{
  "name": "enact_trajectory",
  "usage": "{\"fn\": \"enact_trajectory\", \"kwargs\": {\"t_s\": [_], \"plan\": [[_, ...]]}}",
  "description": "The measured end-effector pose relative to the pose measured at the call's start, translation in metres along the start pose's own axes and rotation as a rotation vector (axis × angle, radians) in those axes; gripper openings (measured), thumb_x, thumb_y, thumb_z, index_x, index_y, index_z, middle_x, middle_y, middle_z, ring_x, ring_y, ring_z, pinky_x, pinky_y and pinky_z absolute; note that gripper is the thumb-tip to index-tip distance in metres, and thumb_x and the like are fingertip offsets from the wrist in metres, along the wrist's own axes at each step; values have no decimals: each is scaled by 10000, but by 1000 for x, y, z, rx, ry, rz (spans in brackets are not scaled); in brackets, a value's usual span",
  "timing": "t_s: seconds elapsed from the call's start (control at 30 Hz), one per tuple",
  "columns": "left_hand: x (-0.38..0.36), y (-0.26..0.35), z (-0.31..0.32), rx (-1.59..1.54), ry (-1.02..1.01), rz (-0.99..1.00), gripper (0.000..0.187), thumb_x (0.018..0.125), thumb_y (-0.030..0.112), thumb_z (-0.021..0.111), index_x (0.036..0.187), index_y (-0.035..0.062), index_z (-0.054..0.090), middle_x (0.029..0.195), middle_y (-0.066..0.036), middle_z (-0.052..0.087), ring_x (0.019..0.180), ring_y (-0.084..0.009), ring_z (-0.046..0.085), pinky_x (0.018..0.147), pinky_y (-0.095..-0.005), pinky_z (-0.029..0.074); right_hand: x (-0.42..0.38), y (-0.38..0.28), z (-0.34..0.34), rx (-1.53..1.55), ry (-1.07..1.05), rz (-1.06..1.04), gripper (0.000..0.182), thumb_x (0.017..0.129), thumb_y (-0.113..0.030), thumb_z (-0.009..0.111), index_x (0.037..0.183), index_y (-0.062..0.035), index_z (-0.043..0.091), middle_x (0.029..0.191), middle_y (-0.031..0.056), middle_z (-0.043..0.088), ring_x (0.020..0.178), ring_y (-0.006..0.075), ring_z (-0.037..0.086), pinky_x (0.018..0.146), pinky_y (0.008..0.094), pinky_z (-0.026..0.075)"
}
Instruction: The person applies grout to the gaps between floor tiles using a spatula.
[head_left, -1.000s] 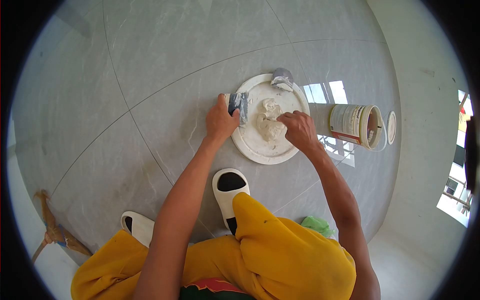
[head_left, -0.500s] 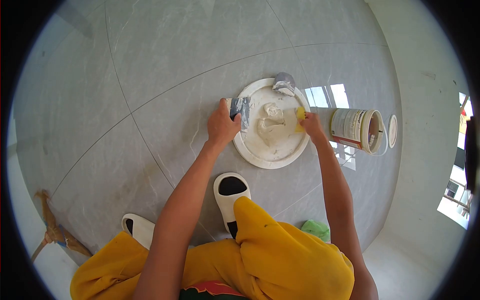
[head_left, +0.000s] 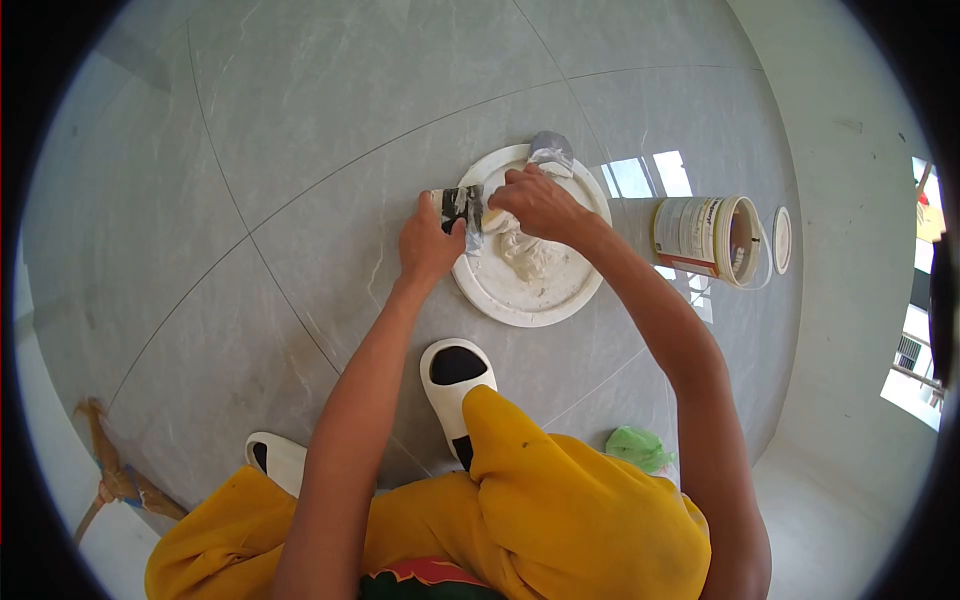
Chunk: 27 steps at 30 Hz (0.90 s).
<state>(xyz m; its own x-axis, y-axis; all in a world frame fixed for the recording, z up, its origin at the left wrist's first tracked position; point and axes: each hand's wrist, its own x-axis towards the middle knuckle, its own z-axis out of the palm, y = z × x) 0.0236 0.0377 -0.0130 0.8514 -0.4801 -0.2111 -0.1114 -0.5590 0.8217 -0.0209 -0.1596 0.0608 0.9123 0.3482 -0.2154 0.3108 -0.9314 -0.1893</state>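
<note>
My left hand (head_left: 432,240) grips a dark, putty-smeared scraper (head_left: 461,208) at the left rim of a round white tray (head_left: 540,313). Over the tray, my right hand (head_left: 535,200) is closed on a small pale yellow scraper (head_left: 494,219), mostly hidden by the fingers, its edge close to the dark scraper. Whether the two blades touch I cannot tell. White putty (head_left: 525,256) lies in a ridged heap on the tray below the hands. A grey lump-like object with white smears (head_left: 551,150) rests on the tray's far rim.
A labelled bucket (head_left: 700,238) lies right of the tray, a round lid (head_left: 782,240) beyond it by the wall. White-and-black slippers (head_left: 458,385) are on the grey tiles. Green plastic (head_left: 640,448) lies by the right knee, brown wrapping (head_left: 120,478) at the lower left.
My right hand has moved left across the tray with the yellow scraper, up to the dark one. The putty heap has changed shape. The whole view has shifted slightly.
</note>
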Motion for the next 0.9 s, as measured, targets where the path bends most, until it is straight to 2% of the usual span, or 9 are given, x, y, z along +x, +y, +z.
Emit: {"fn": "enact_trajectory", "kwargs": {"t_s": [0.13,0.23,0.33,0.43,0.53,0.63,0.73,0.83,0.9], "plan": [[-1,6,-5,21,19,-19,488,760,188,705,1106,-45,452,913,-255,641,864,-428,628,747,-482,496,-48,-13,-2,-218,7,-275,44,778,-150,632,781,-111,653,707,-17,594,861,150,558,815,295,434],[2,5,-5,25,10,-19,486,762,189,707,1101,-47,451,909,-257,641,862,-433,628,750,-481,497,-85,-18,-25,-300,150,-152,117,774,-112,636,877,-85,683,841,-8,665,886,171,587,800,303,473],[-1,7,-5,25,-18,-43,497,762,194,706,1108,-52,447,909,-261,638,863,-435,627,755,-482,496,-130,-28,-9,-47,263,342,222,784,-64,648,1003,-58,680,986,33,687,876,167,624,710,315,525],[0,6,-6,33,3,-25,469,762,192,700,1085,-36,448,886,-254,635,835,-430,625,731,-491,491,-173,-35,36,778,137,1253,261,808,-31,634,1068,-15,644,1020,106,673,846,183,643,626,331,552],[1,2,0,38,16,10,483,764,193,696,1104,-37,442,874,-250,635,823,-428,625,721,-492,490,-168,-68,86,1710,456,1514,220,844,-13,588,1050,62,601,973,147,648,772,230,656,640,332,573],[1,4,-6,64,-26,15,543,766,194,695,1164,-56,423,888,-251,636,835,-427,627,731,-487,494,-140,-45,88,1807,599,1283,174,860,-27,578,1008,55,616,977,126,648,778,210,657,633,325,568],[1,2,-1,74,-10,23,568,768,192,694,1192,-63,415,897,-251,637,841,-426,629,738,-482,497,-109,-21,20,764,161,1154,171,806,17,594,957,-21,663,983,93,660,794,157,632,629,308,533],[-2,5,-1,75,20,10,539,768,189,693,1168,-53,425,897,-251,637,838,-424,629,739,-481,497,-93,-46,7,-53,379,515,274,731,34,604,980,-59,672,985,66,665,778,188,625,636,325,524],[1,8,-4,69,20,2,516,766,187,694,1148,-45,434,894,-252,637,836,-424,629,739,-481,496,-99,-60,29,-162,134,274,337,687,75,601,967,-80,705,995,28,699,761,197,614,681,322,523]]}}
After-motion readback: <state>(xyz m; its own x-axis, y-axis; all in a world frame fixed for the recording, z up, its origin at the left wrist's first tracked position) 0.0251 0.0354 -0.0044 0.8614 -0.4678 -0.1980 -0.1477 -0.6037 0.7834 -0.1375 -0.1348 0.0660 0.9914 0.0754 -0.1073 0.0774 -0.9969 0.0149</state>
